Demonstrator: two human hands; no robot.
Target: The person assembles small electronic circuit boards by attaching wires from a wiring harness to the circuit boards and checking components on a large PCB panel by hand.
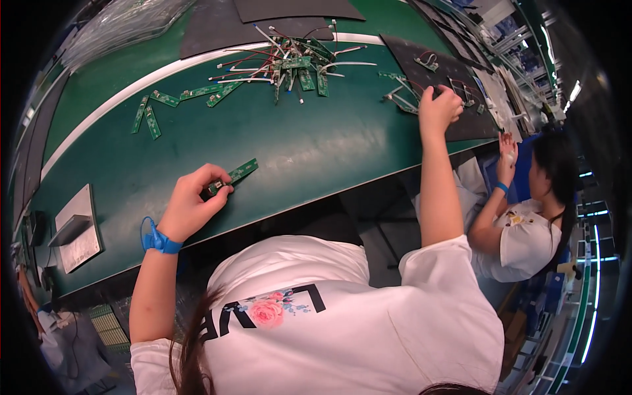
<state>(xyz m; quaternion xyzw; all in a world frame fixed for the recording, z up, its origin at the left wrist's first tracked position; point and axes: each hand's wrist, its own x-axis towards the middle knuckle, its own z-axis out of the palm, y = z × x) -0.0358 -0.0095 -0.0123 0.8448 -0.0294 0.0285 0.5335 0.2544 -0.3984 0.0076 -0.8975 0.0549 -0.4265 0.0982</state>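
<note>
Green workbench point(316, 131), front edge slanting across the view, bent by the fisheye. Nearest: white T-shirt point(368, 349), with dark block letters point(309, 299) and pink rose print point(266, 313) on the chest, lettering upside down from this view. Blue wrist strap point(163, 246) on the left.

Left hand point(197, 197) pinched on one green circuit board point(243, 170), thumb against fingers, free end pointing up and right over the bench. Board markings too small to read. Off to the left, near the front edge: pale plate point(79, 230) with grey upright piece.

Right hand point(440, 112) well apart from the left, over dark mat point(471, 125), fingers curled. Dark object point(436, 92) at the fingertips; cannot tell what, or how firmly held. Just beside, on the mat: small wired boards point(426, 62).

Co-worker point(526, 243) at right, white shirt, blue wristband, one hand point(508, 155) raised.

Farther: loose green boards point(201, 92) scattered, then heaped pile point(293, 62) of boards with red, white and blue wires. Behind: white curved stripe point(118, 95), dark sheets point(296, 9), clear plastic point(125, 33) at upper left.
</note>
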